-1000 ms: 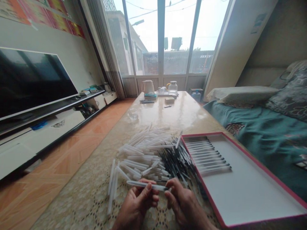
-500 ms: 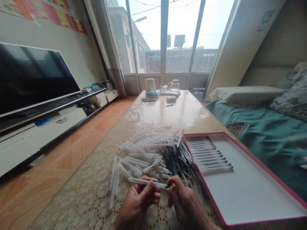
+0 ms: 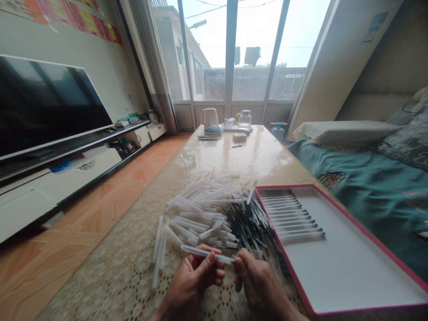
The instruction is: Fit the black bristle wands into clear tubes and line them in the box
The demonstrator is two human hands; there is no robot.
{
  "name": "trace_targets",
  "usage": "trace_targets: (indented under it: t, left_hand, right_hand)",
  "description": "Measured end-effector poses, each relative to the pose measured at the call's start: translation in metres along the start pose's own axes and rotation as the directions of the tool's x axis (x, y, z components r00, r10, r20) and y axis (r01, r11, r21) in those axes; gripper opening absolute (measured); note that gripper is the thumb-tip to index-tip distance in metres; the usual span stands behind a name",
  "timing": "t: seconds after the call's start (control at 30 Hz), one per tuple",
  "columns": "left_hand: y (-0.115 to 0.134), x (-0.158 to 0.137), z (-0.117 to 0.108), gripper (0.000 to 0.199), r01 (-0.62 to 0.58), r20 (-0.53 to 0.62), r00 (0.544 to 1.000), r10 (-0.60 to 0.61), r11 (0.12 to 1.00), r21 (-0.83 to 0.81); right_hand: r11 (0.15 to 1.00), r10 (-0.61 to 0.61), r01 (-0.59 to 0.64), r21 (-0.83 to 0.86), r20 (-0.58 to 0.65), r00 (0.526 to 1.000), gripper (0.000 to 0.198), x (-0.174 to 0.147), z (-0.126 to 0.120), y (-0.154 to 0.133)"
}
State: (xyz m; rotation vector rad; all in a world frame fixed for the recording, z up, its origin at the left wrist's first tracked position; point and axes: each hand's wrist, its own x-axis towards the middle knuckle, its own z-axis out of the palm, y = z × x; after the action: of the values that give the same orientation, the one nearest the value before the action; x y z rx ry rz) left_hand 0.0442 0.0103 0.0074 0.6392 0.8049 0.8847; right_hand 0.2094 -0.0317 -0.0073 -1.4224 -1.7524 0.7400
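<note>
Translucent tube held over tabletop, near side of tube pile — left hand, grip pinching barrel; right hand, grip pinching right end. Dark refills just beside tray; white base stretches from tube row to pink right edge — tabletop runs leftward, orange floor beyond.

Pen tubes: smooth, matt plastic. Tabletop: glossy. Sofa cover: cloth.

No legible text, brand, number or sign anywhere, not even on the red wall sheets.
</note>
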Motion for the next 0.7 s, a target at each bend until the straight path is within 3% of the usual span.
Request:
trace_targets:
  t: [0.17,0.7]
  left_hand:
    - [0.0001,0.0012,-0.0001,0.022,-0.021,-0.019,1.0,0.02,1.0,-0.005]
    - [-0.0009,0.0008,-0.0001,0.022,-0.018,0.009,1.0,0.018,1.0,-0.006]
  right_hand:
    - [1.0,-0.005,0.004,-0.031,-0.04,0.999,0.033,-0.001,0.0034,0.0019]
    - [1.0,0.022,-0.023,0.018,0.028,0.999,0.039,-0.0008,0.0008,0.0008]
